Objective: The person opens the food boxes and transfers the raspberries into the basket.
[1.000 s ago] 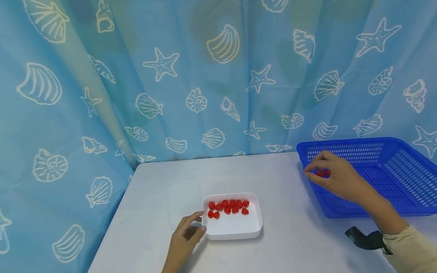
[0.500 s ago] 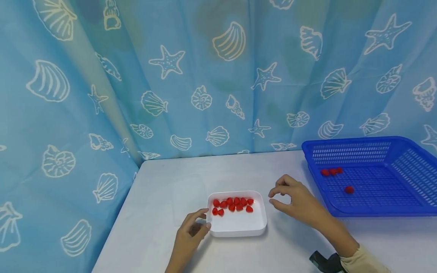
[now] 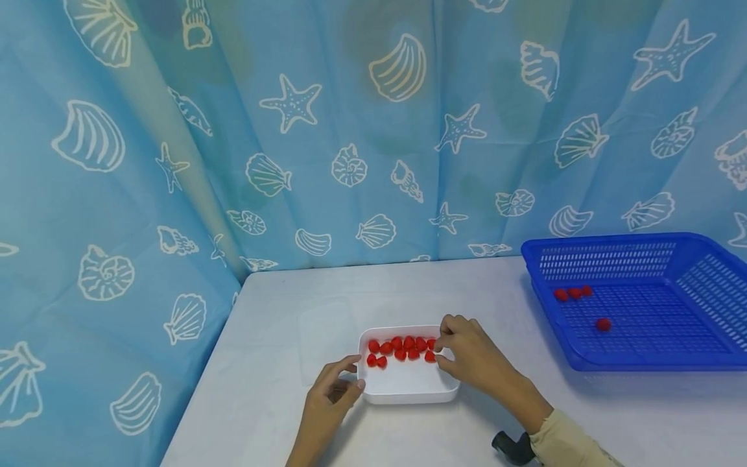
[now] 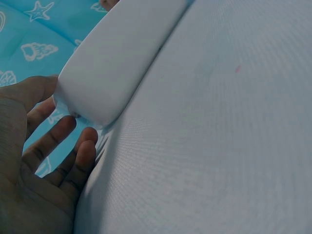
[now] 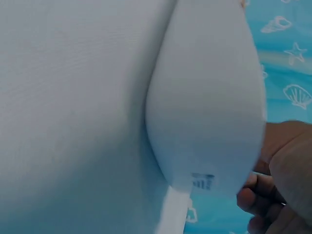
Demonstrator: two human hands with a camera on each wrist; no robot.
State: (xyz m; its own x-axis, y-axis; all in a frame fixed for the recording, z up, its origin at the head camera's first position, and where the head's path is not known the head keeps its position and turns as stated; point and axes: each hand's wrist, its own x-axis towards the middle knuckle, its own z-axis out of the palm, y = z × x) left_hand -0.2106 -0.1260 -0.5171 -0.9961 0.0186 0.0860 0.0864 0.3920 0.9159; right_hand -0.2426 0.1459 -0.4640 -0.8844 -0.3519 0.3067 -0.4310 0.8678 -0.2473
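Note:
A white rectangular tray (image 3: 408, 388) stands on the table, with several small red berries (image 3: 409, 342) lying in its far half. My left hand (image 3: 329, 395) is at the tray's left end, thumb and index fingertips touching its wall, the other fingers loosely bent. In the left wrist view, the thumb lies along the rim of the tray (image 4: 105, 68). My right hand (image 3: 473, 357) reaches over the right end of the tray, thumb and index finger bent and slightly apart, their tips right at the rightmost berries. The tray wall (image 5: 209, 97) hides those fingertips in the right wrist view.
At the right stands a blue perforated basket (image 3: 659, 360) with a few red berries (image 3: 574, 293) along its left side and another berry (image 3: 604, 323) nearer the front. A flat clear lid (image 3: 327, 324) lies left of the tray. Behind the table hangs a blue seashell-patterned curtain (image 3: 315, 207).
My right hand has moved left from over the blue basket to the tray's right end, uncovering the berries in the basket. My left hand has stayed at the tray; the head view has shifted slightly.

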